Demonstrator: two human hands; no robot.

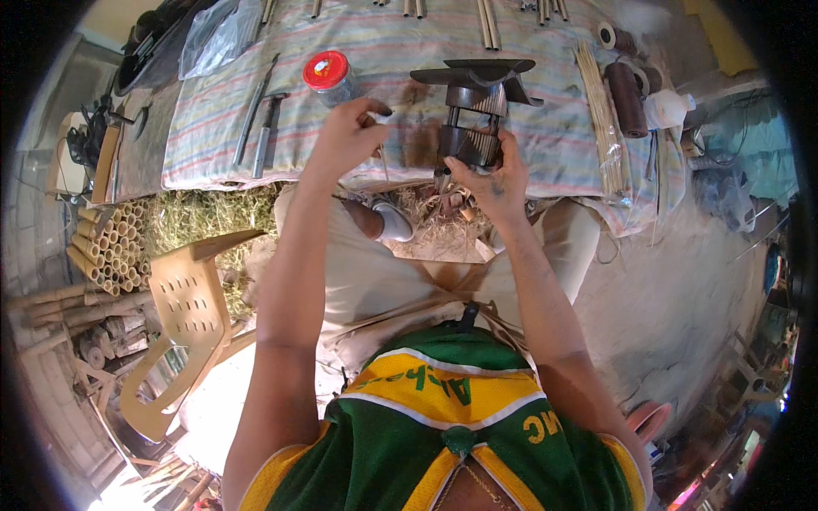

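My right hand (494, 180) grips the lower part of a dark, ribbed cylindrical piece (470, 145) near the table's front edge. Thumb and fingers wrap round its sides. Short posts join its lower drum to an upper one, and curved dark plates (474, 71) spread out across the top. To the left, above the cloth, my left hand (348, 140) has its fingers curled in. A thin pale strip (383, 163) hangs below those fingers and seems to be pinched there. Just beyond this hand stands a clear jar with a red lid (327, 70).
A striped cloth covers the table (213, 153). On it lie a hammer (269, 136), a long thin tool (256, 111), a bundle of thin sticks (601, 119) and thread spools (627, 98). A plastic chair (189, 294) and stacked bamboo tubes (111, 247) stand at left.
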